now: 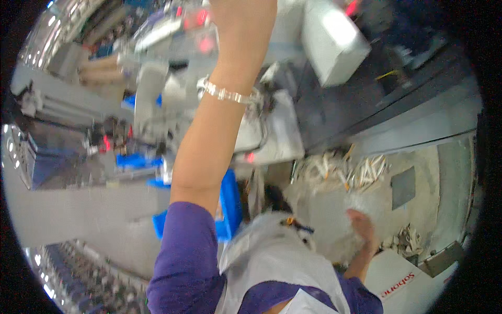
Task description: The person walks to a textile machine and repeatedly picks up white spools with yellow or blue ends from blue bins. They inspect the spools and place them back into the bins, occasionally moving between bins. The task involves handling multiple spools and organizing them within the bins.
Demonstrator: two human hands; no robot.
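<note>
My left arm, in a purple sleeve with a silver bracelet point(225, 95) at the wrist, stretches up past the sewing-type worktop. My left hand point(243, 13) is cut off by the top edge, so its fingers and anything in them are hidden. Low on the right, my right hand point(362, 224) hangs beside my body above the floor. Motion smears its fingers, and a pale, see-through blur shows just above them; I cannot make out what that is. Closest to the left forearm are a white machine-like part point(251, 133) and a blue plastic container point(230, 204).
A white box-shaped object point(334, 42) stands at the top right by a dark surface point(345, 104). Pale scraps point(340, 170) lie heaped on the floor, near a grey square point(403, 187). A white carton point(400, 277) is at the lower right. My white apron point(282, 251) hangs below.
</note>
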